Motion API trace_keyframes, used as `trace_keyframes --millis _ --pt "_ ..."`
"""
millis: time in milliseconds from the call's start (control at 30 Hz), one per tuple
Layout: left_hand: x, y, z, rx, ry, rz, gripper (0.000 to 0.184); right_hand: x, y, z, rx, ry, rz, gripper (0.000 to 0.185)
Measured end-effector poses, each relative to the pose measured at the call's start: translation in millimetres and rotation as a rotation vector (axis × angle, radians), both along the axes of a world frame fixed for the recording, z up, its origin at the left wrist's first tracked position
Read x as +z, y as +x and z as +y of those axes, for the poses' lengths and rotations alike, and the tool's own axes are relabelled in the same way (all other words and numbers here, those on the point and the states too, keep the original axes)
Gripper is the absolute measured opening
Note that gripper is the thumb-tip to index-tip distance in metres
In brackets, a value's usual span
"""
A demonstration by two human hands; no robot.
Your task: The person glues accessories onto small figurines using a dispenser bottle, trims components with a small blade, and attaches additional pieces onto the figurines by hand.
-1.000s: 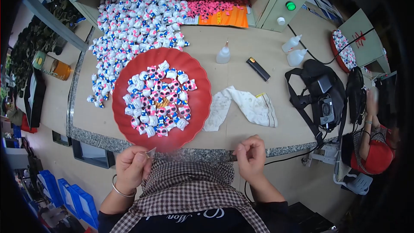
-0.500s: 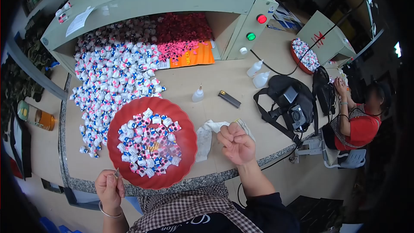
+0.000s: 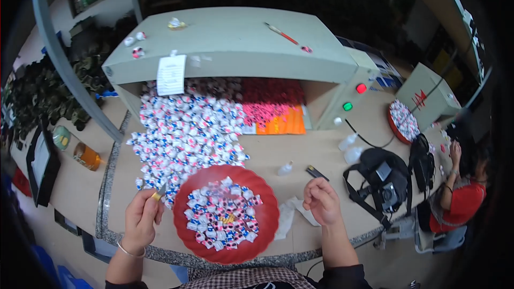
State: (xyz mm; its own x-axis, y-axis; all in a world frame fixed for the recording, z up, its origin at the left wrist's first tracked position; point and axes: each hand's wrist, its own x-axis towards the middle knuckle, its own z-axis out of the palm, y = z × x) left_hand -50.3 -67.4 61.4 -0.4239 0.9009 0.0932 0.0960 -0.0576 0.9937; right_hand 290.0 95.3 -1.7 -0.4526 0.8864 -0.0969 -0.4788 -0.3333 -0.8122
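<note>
A red scalloped bowl (image 3: 269,208) holds many small white, blue and pink figures and stands at the table's front edge. Just left of it, my left hand (image 3: 142,217) pinches a small pointed metal tool (image 3: 159,193) with a yellowish part. To the bowl's right my right hand (image 3: 323,203) is raised over the table, fingers curled; whatever is between them, if anything, is too small to name. Beneath that hand lies a white cloth (image 3: 286,218). Behind the bowl spreads a large pile of white figures (image 3: 187,134).
A grey-green cabinet (image 3: 230,43) covers the back of the pile and pink pieces (image 3: 265,113). Bottles (image 3: 285,168), a black lighter-like object (image 3: 317,172) and a black bag (image 3: 377,179) lie rightward. A person in red (image 3: 460,203) sits far right. A jar (image 3: 85,155) stands left.
The view has tilted up, showing the cabinet's top. Both hands have risen away from the table's front edge, the left still with the metal tool. The right hand's fingers have curled in again.
</note>
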Motion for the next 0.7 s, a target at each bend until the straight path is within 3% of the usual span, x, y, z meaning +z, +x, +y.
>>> trace_keyframes --millis 67,133,300,467,533,633,700 --pt "28.5 -11.5 27.8 -0.058 0.018 0.361 0.016 -4.7 -10.2 8.3 -0.075 0.030 -0.016 0.007" --pt "61.1 -14.9 65.7 -0.090 0.274 0.769 0.016 -13.3 -16.9 14.5 -0.158 0.059 -0.036 0.007" --pt "116.3 -22.7 161.2 0.067 0.350 0.931 0.019 -31.1 -15.9 12.7 -0.315 0.057 -0.127 0.008" --pt "128.0 -48.2 261.1 0.161 0.439 1.183 0.022 -36.7 -12.1 12.5 -0.369 0.051 -0.208 0.009" --pt "124.4 -50.7 279.2 0.242 0.366 1.337 0.027 -39.5 -12.2 14.2 -0.382 0.069 -0.233 0.010" --pt "122.0 -46.5 279.0 0.454 0.745 1.412 0.022 -42.7 -11.5 12.3 -0.462 0.137 -0.365 0.011" --pt "121.9 -41.0 254.2 0.293 0.721 1.257 0.019 -50.0 -11.1 13.2 -0.460 0.193 -0.438 0.013"
